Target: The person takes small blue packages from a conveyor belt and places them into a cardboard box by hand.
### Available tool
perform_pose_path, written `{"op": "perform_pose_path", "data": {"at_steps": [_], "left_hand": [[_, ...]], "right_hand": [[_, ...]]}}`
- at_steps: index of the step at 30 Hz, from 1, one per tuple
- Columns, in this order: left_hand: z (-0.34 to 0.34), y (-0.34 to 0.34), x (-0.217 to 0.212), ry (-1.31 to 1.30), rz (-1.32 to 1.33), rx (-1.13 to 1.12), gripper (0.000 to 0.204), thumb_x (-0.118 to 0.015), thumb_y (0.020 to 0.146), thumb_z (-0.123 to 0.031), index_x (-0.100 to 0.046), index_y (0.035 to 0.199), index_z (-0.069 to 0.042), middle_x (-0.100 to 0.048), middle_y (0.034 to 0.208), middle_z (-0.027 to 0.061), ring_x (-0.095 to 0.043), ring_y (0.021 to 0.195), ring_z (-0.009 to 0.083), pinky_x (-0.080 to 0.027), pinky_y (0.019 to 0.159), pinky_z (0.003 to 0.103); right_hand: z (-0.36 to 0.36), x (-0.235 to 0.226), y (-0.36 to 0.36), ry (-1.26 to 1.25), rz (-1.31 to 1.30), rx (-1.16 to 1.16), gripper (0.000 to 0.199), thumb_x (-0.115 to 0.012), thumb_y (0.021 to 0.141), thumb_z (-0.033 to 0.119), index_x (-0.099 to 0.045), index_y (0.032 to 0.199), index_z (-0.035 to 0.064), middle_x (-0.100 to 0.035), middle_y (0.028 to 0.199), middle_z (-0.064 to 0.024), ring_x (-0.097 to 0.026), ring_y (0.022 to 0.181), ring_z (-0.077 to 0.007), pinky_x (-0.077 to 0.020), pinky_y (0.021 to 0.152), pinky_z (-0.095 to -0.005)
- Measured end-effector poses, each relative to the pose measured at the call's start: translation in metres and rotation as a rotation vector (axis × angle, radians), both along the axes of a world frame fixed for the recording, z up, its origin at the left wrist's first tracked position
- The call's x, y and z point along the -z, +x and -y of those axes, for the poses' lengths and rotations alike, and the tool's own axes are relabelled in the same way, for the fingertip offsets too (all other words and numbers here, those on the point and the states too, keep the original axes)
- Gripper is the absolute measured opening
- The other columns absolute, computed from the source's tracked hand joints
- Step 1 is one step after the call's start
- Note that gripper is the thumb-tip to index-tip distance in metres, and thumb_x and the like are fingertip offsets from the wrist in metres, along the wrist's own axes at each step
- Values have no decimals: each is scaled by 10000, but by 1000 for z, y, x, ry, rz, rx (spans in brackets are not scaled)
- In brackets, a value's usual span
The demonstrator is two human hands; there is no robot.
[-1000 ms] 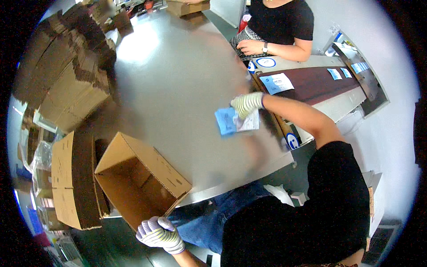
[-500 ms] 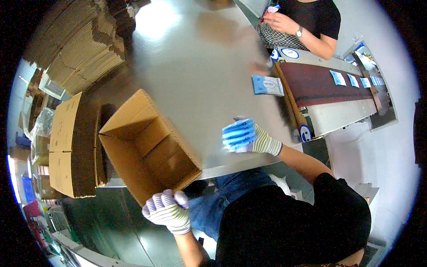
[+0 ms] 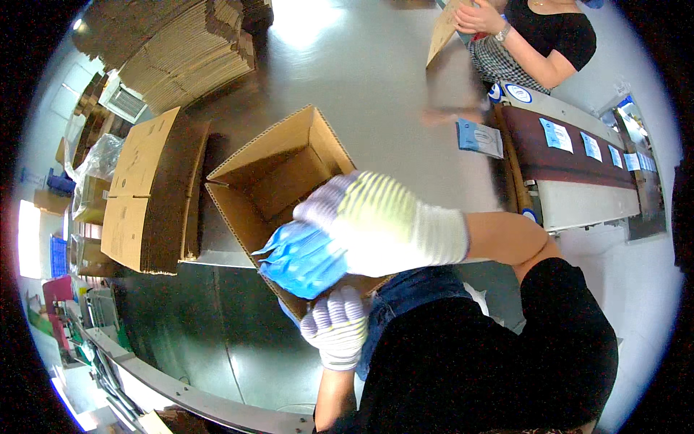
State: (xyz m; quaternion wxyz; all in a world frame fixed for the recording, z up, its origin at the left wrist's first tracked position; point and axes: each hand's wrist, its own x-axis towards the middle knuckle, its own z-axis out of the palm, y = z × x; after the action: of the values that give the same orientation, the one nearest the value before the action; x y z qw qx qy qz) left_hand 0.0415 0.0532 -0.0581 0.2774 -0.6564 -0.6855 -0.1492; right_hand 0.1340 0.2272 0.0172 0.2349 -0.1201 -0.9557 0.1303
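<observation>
My right hand (image 3: 383,228), in a striped knit glove, is closed round several flat blue packets (image 3: 303,264) and holds them over the open cardboard box (image 3: 246,163). The packets' loose ends point left, into the box opening. At the box's near edge, my gloved left hand (image 3: 336,325) has its fingers curled over the rim. The box stands tilted at the table's front edge, its flaps not visible. My right hand and the packets hide much of its inside. A blue and white packet (image 3: 480,138) lies on the table beside the conveyor.
Flattened cartons (image 3: 152,192) stand left of the box, with a taller stack (image 3: 188,61) behind. A dark red conveyor belt (image 3: 535,155) carries several packets (image 3: 557,135) on the right. Across the metal table (image 3: 347,72), a person's hand (image 3: 478,18) holds a cardboard piece (image 3: 441,32).
My right hand has carried the blue packets leftward from over the table to above the box. My left hand stays at the box's near rim. The other person now holds cardboard.
</observation>
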Motion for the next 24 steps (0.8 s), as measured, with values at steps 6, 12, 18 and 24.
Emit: {"op": "perform_pose_path", "data": {"at_steps": [6, 12, 18, 24], "left_hand": [[19, 10, 18, -29, -61, -50, 213, -594, 758, -283, -540, 935, -178, -549, 864, -12, -534, 805, 196, -359, 696, 379], [11, 1, 24, 30, 51, -70, 228, -598, 783, -346, -502, 882, -165, -487, 779, 12, -500, 738, 218, -360, 655, 379], [-19, -7, 7, 41, 32, -64, 237, -532, 816, -410, -488, 796, -178, -485, 738, -6, -487, 672, 198, -338, 600, 360], [-15, -7, 18, 75, 83, -58, 283, -588, 774, -408, -492, 856, -155, -525, 786, 1, -502, 683, 214, -351, 634, 379]], "right_hand": [[44, 73, -9, 193, 450, -217, 425, -512, 828, 256, -505, 1194, 38, -570, 1079, -162, -570, 950, -298, -459, 812, -448], [49, 31, 20, 0, 208, -220, 432, -583, 843, 394, -587, 1079, 33, -637, 956, -128, -631, 859, -250, -520, 738, -383], [44, 56, 19, 31, -14, -26, 663, -579, 715, 608, -610, 1058, 42, -629, 909, -91, -608, 857, -234, -453, 899, -389], [47, 69, 14, 34, -137, -47, 724, -491, 739, 674, -617, 1045, 30, -645, 874, -80, -612, 844, -248, -457, 864, -384]]}}
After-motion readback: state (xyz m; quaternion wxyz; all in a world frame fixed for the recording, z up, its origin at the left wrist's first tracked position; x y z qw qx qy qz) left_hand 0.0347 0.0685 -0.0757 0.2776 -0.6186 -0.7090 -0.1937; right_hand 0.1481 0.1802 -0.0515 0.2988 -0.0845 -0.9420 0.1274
